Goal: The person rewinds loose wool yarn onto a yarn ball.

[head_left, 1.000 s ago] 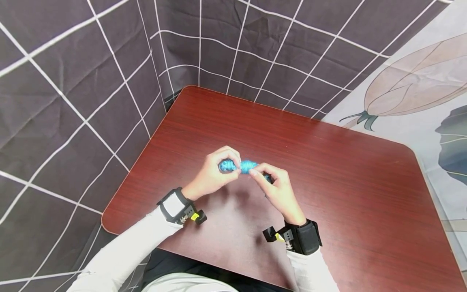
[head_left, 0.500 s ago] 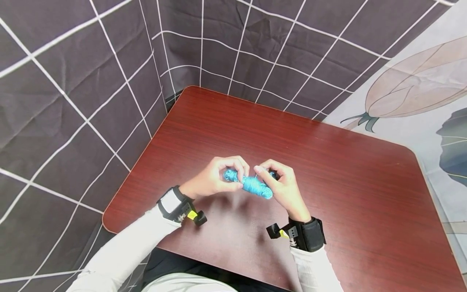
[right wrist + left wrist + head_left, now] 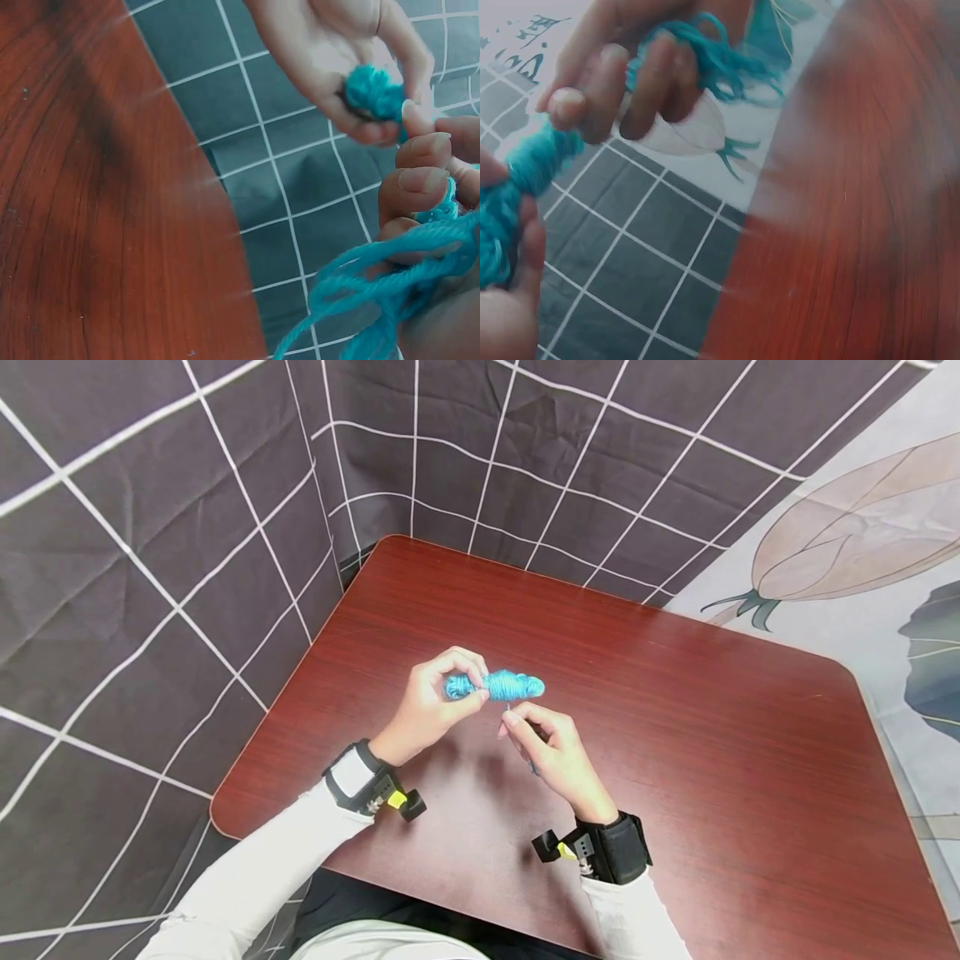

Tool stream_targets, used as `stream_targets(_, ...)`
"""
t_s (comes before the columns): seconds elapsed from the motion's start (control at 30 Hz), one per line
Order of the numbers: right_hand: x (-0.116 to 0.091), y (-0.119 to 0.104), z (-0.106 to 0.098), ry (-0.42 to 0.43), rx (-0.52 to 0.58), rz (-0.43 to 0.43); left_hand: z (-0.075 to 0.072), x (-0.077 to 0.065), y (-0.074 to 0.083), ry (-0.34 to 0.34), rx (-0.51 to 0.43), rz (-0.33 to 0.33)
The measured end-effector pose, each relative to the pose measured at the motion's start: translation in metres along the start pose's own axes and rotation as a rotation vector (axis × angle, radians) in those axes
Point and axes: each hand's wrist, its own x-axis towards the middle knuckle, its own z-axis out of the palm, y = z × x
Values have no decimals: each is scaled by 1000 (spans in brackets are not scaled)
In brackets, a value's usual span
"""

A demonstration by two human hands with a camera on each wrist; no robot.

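My left hand (image 3: 427, 702) pinches a bundle of bright blue yarn (image 3: 506, 685) near its middle, between thumb and fingers. The bundle is held above the table, wound tight around its waist, with its free end pointing right. On the near side of it, my right hand (image 3: 561, 756) pinches a strand of yarn (image 3: 508, 706) that runs up to the winding. In the left wrist view, loose yarn loops (image 3: 731, 67) trail from behind the right fingers. The right wrist view shows these loops (image 3: 390, 270) hanging below the curled fingers, with the bundle's fluffy end (image 3: 371, 91) in the left palm.
A reddish-brown wooden table (image 3: 720, 760) with rounded corners lies under both hands. Dark grey cloth with white grid lines (image 3: 450, 468) hangs behind and on the left. A pale cloth with a printed flower (image 3: 847, 527) hangs on the right. Both wrists carry black straps (image 3: 618, 847) with small cameras.
The bundle has swung from slanting toward the body to nearly level, and the left hand has moved away from the body. My right hand has come round to the near side with the strand.
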Motion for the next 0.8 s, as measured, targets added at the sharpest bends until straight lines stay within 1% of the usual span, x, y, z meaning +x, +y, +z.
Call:
stream_targets(0.07, 0, -2, -1, -1, -24, -11, 1, 0, 5, 24, 76, 20)
stream_targets(0.13, 1, -5, -3, 15, -52, -26, 1, -1, 7, 17, 128, 32)
stream_targets(0.2, 2, -9, -5, 45, -73, -34, 2, -2, 8, -19, 146, 42)
stream_targets(0.27, 3, -14, -9, 75, -85, -30, 2, -2, 8, -77, 147, 49)
stream_targets(0.37, 3, -28, -14, 111, -109, -28, 1, -3, 9, -179, 124, 51)
stream_targets(0.47, 3, -40, -17, 128, -130, -29, 0, -3, 9, -274, 93, 52)
stream_targets(0.57, 3, -43, -19, 126, -124, -37, 0, -3, 9, -355, 55, 62)
stream_targets(0.63, 3, -42, -19, 120, -106, -46, -1, -3, 7, -393, 19, 61)
stream_targets(0.7, 4, -39, -18, 116, -82, -53, -1, -4, 2, -413, -19, 60)
stream_targets(0.8, 4, -33, -16, 123, -59, -51, -1, -4, -8, -408, -83, 47)
